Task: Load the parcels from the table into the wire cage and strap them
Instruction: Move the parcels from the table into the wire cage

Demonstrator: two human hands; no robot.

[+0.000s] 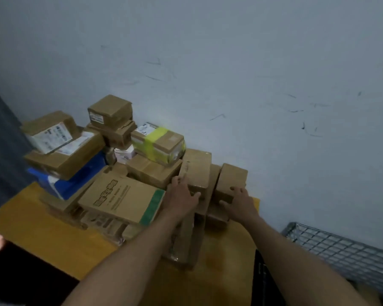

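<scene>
While the parcels (119, 155) sit heaped on the desk (42, 228), the left hand (181, 195) presses flat on a tall box (198, 168) and the right hand (240, 200) curls round a small box (233, 176). Only an edge of the wire cage (341, 250) shows at right. Loading looks barely begun, strapping ahead.

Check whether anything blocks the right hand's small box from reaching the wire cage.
Nothing visible: the right hand holds the small box at the pile's right end; only bare table lies toward the wire cage.

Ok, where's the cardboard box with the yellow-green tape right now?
Head view, left of centre: the cardboard box with yellow-green tape sits atop a plain brown cardboard box, near the wall, beyond the left hand.
</scene>
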